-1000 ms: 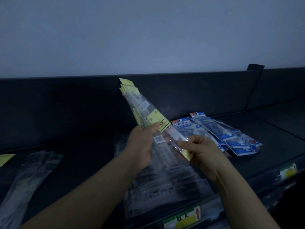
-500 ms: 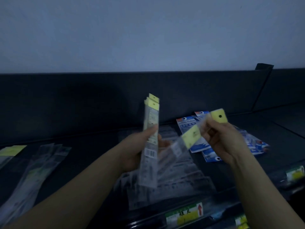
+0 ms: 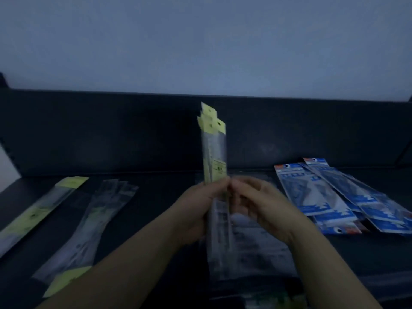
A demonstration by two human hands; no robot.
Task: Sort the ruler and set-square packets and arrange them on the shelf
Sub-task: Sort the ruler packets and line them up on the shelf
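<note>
On the shelf [image 3: 156,197], left to right: yellow-topped ruler packets [image 3: 38,210] and clear packets [image 3: 93,224], laid flat, I judge as sorted piles; left hand [image 3: 196,210], grip clamped on an upright packet bundle [image 3: 214,152], likely squaring it for placing; right hand [image 3: 260,204], grip pinching its edge; blue packets [image 3: 334,197], fanned pile, contents unreadable.

Dim, bluish light is washing the view; the pale wall [image 3: 200,41] is showing brightest while the black shelf [image 3: 156,210] is swallowing detail. Motion blur is smearing the left hand [image 3: 196,210], the right hand [image 3: 265,206] and the held packets [image 3: 214,157], whose print is reading as grey smudges
</note>
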